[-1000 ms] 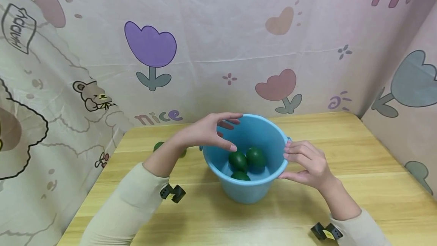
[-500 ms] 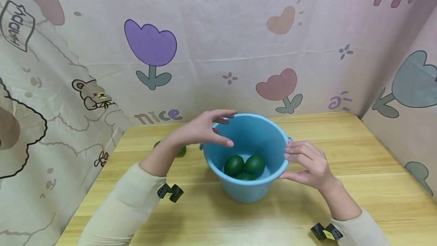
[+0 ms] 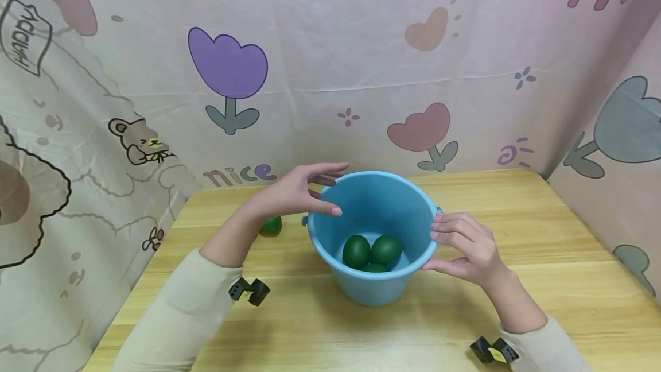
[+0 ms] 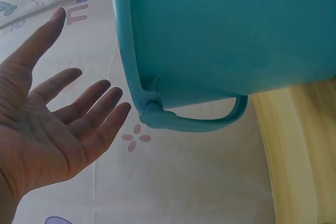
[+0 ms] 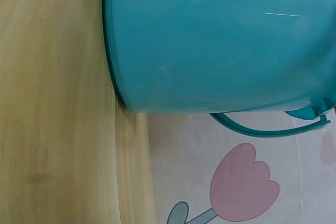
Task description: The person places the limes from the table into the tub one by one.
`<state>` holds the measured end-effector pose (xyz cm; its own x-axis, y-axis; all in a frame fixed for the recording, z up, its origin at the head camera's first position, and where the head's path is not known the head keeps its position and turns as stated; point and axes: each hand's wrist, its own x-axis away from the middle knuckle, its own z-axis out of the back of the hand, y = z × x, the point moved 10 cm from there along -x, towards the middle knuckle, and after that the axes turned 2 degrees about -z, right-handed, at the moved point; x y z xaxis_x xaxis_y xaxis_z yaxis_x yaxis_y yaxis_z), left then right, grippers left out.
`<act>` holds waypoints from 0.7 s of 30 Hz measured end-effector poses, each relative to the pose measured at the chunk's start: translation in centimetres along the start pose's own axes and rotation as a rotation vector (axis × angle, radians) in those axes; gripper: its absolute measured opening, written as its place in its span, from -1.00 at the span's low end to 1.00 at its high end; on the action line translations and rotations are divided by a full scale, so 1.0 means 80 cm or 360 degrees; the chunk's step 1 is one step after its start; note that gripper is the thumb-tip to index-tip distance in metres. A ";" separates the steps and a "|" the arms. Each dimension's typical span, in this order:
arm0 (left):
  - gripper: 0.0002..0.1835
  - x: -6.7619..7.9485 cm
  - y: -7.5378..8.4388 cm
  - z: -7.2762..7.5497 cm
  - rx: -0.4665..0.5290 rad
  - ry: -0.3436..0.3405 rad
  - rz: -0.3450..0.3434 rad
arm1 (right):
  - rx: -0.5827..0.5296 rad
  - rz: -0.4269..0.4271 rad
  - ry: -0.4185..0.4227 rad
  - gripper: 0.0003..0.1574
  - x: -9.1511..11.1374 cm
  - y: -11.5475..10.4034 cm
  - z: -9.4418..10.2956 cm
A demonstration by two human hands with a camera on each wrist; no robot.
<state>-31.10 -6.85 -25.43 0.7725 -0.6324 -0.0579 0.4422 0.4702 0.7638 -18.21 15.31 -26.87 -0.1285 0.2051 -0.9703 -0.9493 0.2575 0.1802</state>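
A light blue bucket (image 3: 376, 291) stands upright on the wooden table. Inside it lie three dark green oval fruits (image 3: 386, 251); the frontmost is mostly hidden by the rim. My right hand (image 3: 467, 248) holds the bucket's right rim, fingers at the edge and thumb lower on the outside. Over the left rim hovers my left hand (image 3: 294, 191), fingers spread and holding nothing. The left wrist view shows that hand (image 4: 63, 124) apart from the bucket wall. Another green fruit (image 3: 271, 226) sits on the table left of the bucket, partly behind my left forearm.
The bucket's handle (image 5: 262, 130) hangs down along its far side. A patterned cloth (image 3: 330, 62) rises right behind the table (image 3: 537, 234) and along both sides. A small black device is strapped to each wrist.
My left hand has drawn back leftward from over the bucket's opening. The fruits inside have shifted a little and settled. The right hand and the bucket have stayed in place.
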 end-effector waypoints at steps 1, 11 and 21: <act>-0.17 0.001 -0.001 0.001 -0.0006 0.0007 0.0000 | -0.0001 0.0000 0.0000 -0.35 0.000 0.000 0.000; -0.16 0.012 -0.010 0.014 -0.0054 0.0062 0.0007 | -0.0005 0.0009 0.0005 -0.35 0.000 0.000 0.000; -0.14 0.026 -0.021 0.028 -0.0044 0.0146 0.0026 | 0.0009 0.0022 0.0010 -0.35 -0.002 -0.002 -0.001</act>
<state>-31.26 -10.37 -25.39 0.8177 -0.5660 -0.1049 0.4403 0.4976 0.7474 -18.05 15.19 -26.74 -0.1436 0.2030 -0.9686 -0.9457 0.2602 0.1947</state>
